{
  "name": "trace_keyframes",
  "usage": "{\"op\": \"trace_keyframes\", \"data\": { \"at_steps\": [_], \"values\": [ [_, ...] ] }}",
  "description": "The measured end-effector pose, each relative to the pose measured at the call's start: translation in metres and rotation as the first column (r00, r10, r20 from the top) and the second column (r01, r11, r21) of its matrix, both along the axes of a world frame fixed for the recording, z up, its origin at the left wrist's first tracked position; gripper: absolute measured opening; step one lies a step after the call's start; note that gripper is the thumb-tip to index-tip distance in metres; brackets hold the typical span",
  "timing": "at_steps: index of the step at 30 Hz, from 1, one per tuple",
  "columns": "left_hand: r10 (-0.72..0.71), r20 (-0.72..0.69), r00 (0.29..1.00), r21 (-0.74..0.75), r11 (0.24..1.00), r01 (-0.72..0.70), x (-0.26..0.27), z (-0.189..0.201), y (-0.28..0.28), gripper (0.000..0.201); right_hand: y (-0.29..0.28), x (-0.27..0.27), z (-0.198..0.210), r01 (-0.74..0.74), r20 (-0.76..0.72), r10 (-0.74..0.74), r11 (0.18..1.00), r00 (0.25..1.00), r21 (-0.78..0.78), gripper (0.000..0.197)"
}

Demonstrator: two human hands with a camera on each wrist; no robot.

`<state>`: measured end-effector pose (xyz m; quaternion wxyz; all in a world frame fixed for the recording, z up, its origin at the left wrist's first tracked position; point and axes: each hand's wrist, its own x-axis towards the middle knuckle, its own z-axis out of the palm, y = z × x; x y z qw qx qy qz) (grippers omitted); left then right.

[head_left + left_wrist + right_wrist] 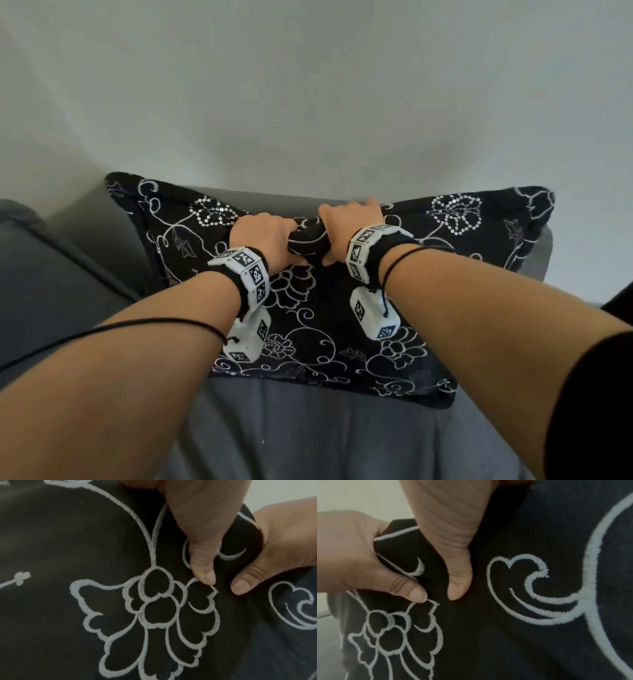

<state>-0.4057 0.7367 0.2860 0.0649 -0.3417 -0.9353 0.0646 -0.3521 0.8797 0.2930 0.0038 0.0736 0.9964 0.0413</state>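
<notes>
Black cushion [342, 325] with white floral embroidery, propped on the grey sofa [68, 274], leaning against its backrest. Left hand [263, 240] up near the sofa's back edge, fingers curled over a bunched ridge of the fabric, thumb pressed in below. Right hand [349, 224] just beside it, gripping the same ridge likewise. Thumb tips close together but apart. Marker bands [251, 270] on both wrists.

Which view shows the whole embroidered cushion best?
Head view: the embroidered cushion shows almost whole on the grey sofa, left hand and right hand gripping its top. Wrist views show only close-up patches of embroidery.
</notes>
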Motion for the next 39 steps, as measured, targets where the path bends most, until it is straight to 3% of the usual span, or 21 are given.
{"op": "trace_keyframes", "data": {
  "at_steps": [5,10,12,16,20,24,26,30,34,39],
  "values": [
    [0.028,-0.063,0.998,0.1,0.995,-0.022,-0.026,0.01,-0.013,0.044,-0.015,-0.026,0.019,0.032,-0.082,-0.029,0.999,0.996,0.028,0.063],
    [0.002,0.025,1.0,-0.015,1.0,-0.002,-0.034,-0.043,-0.018,0.043,-0.022,-0.023,-0.043,0.115,-0.037,-0.118,0.991,0.992,-0.066,0.075],
    [0.012,0.018,1.0,0.026,1.0,-0.013,-0.041,-0.058,-0.015,0.043,-0.019,-0.024,-0.06,0.152,-0.095,-0.159,0.985,0.983,-0.08,0.07],
    [0.029,0.041,0.999,0.137,0.99,-0.035,-0.066,-0.051,0.0,0.035,-0.012,-0.039,-0.06,0.224,-0.175,-0.241,0.968,0.955,-0.111,0.068],
    [0.046,0.089,0.995,0.062,0.997,-0.052,-0.097,-0.049,0.012,0.032,-0.006,-0.053,-0.061,0.335,-0.114,-0.36,0.922,0.926,-0.193,0.081],
    [0.099,0.121,0.988,0.04,0.994,-0.104,-0.13,-0.045,0.017,0.03,0.008,-0.061,-0.07,0.323,-0.233,-0.368,0.923,0.9,-0.208,0.09],
    [0.159,0.135,0.978,0.085,0.982,-0.171,-0.151,-0.048,0.017,0.032,0.022,-0.065,-0.075,0.301,-0.202,-0.347,0.926,0.916,-0.226,0.089],
    [0.336,0.293,0.895,0.179,0.901,-0.396,-0.18,-0.065,0.018,0.059,0.046,-0.082,-0.089,0.334,0.057,-0.33,0.913,0.942,-0.236,0.098],
    [0.29,0.45,0.845,0.282,0.851,-0.443,-0.182,-0.091,0.026,0.097,0.058,-0.107,-0.093,0.373,0.142,-0.347,0.896,0.927,-0.243,0.099],
    [0.254,0.506,0.824,0.321,0.831,-0.454,-0.2,-0.115,0.042,0.117,0.079,-0.133,-0.102,0.372,0.223,-0.325,0.902,0.919,-0.22,0.11]
  ]
}}
